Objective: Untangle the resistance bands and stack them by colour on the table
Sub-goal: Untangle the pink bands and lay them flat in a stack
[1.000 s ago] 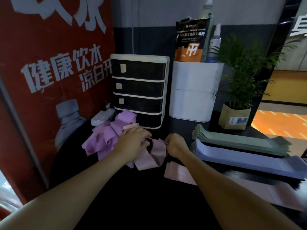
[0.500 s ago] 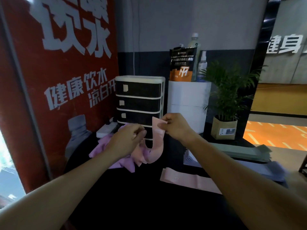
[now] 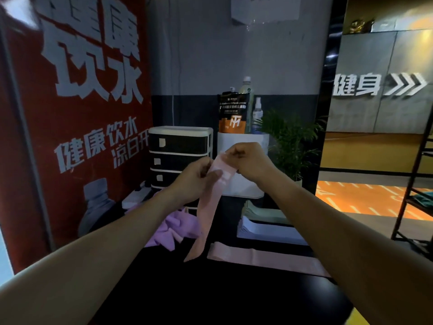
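Both hands were raised above the black table (image 3: 234,296), gripping one pink band (image 3: 208,207): right hand (image 3: 248,160) pinched its top end, left hand (image 3: 194,179) clasped it just below. The band hung down free. Purple tangle (image 3: 173,228) lay beneath; another pink band (image 3: 257,256) lay flat beside the lilac stack (image 3: 264,229) and green stack (image 3: 262,213).

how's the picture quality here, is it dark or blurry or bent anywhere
Head view: dim over the black table, brighter on the orange floor at right; top-left poster lettering smeared by motion blur; wide-angle bending at the edges; the pink band both hands hold stays readable.
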